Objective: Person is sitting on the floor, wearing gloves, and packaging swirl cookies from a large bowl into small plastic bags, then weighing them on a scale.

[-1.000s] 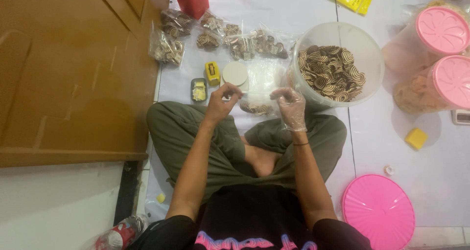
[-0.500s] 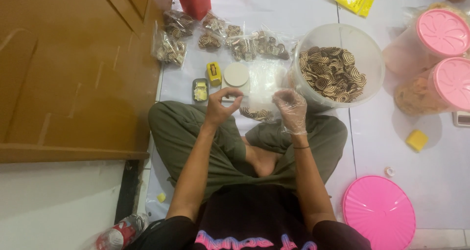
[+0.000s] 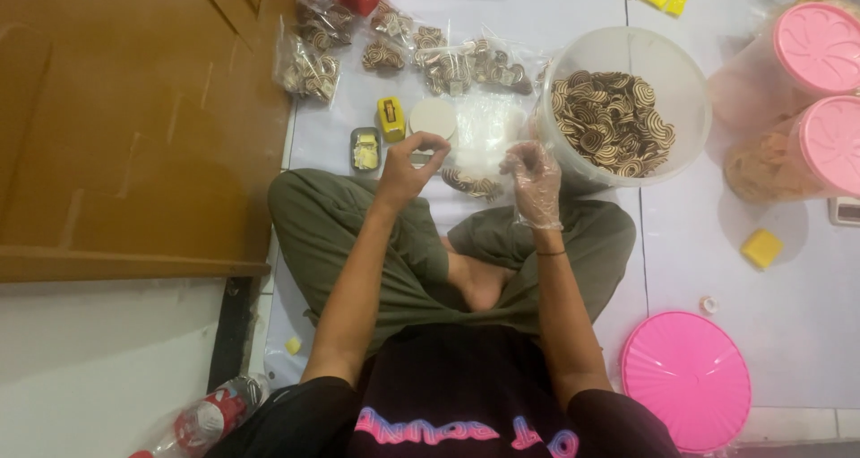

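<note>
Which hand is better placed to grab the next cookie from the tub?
Right. The gloved right hand is beside the clear tub of spiral cookies; the bare left hand is farther off, pinching the plastic bag.

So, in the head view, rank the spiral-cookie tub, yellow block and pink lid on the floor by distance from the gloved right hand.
From the right hand:
1. Spiral-cookie tub, just beyond it, up-right.
2. Yellow block, far right on the floor.
3. Pink lid, lower right by the knee.

A pale tiled floor (image 3: 788, 332) fills the right side; a brown wooden door (image 3: 116, 126) stands left, above a whitish floor strip (image 3: 90, 359).
</note>
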